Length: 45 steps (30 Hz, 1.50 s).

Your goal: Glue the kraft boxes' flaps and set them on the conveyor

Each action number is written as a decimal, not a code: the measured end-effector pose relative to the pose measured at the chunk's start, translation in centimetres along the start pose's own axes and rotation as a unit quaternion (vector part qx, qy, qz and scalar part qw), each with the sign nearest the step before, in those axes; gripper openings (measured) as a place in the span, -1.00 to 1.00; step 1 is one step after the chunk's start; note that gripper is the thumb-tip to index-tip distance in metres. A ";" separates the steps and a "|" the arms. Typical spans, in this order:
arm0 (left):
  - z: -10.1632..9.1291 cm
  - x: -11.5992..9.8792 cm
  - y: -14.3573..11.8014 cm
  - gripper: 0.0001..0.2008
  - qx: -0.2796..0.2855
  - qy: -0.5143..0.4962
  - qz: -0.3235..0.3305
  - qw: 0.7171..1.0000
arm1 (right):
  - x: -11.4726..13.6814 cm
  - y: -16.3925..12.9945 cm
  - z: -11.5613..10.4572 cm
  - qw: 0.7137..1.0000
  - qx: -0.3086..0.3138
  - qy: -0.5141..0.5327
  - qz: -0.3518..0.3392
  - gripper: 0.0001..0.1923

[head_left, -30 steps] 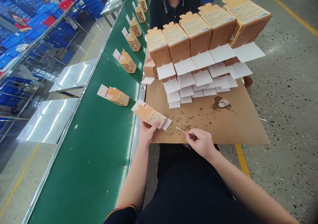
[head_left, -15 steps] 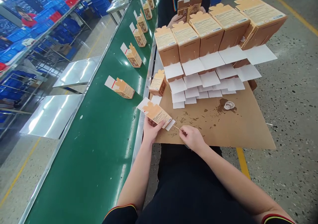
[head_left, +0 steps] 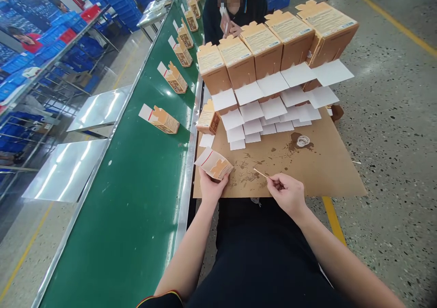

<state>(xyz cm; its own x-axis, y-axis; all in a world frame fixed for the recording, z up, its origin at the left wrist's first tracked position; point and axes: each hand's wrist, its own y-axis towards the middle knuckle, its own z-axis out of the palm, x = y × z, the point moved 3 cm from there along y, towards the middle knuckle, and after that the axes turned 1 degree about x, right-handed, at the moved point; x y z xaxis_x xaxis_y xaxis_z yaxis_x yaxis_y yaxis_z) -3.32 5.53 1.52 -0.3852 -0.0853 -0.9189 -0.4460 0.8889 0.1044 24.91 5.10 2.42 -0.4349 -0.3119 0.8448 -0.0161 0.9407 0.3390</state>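
Note:
My left hand [head_left: 212, 187] is closed around a small printed carton [head_left: 218, 167], tilted over the cardboard's left edge with its white flap up and left. In my right hand [head_left: 286, 189], pinched between thumb and fingers, is a thin cotton swab [head_left: 260, 172] pointing up and left, apart from the carton. Beneath both hands lies a brown cardboard sheet [head_left: 327, 176] spotted with dark wet marks. A small clear cup [head_left: 303, 141] rests on it in a wet patch. Another small carton [head_left: 207, 119] stands beyond my left hand.
Stacked cartons [head_left: 262, 46] with white flaps hanging out fill the far side of the cardboard. Along the left runs a green conveyor belt [head_left: 136, 198] carrying a row of open cartons [head_left: 167, 119]. Across from me sits a person [head_left: 252, 7] holding a carton.
The swab has come away from the carton's lower end as my right hand moved right. My left hand has tipped the carton so its top faces me more.

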 end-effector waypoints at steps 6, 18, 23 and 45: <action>-3.4 1.0 1.5 -0.08 -0.027 -0.054 -0.038 0.997 | 1.0 -0.2 -0.1 1.000 0.002 0.018 -0.014 -0.73; -17.9 6.5 6.9 -0.06 -0.243 -0.035 -0.131 0.960 | 0.6 1.3 -3.6 0.999 -0.050 -0.010 -0.007 -0.70; -15.0 5.6 2.6 -0.40 -0.361 0.027 0.007 0.932 | -1.1 0.4 -7.2 0.991 -0.114 -0.054 0.034 -0.69; -3.8 0.3 5.8 -0.34 0.042 -0.275 -0.130 0.952 | -4.4 8.5 -12.8 0.973 -0.090 -0.208 0.041 -0.55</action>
<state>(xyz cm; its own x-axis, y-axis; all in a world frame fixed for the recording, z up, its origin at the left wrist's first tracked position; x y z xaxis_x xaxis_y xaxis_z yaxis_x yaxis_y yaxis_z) -9.11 8.96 3.28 0.2211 -0.0789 -0.9721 -0.3928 0.9051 -0.1628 38.19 12.72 6.87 -0.7550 -0.1200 0.6447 0.1754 0.9103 0.3749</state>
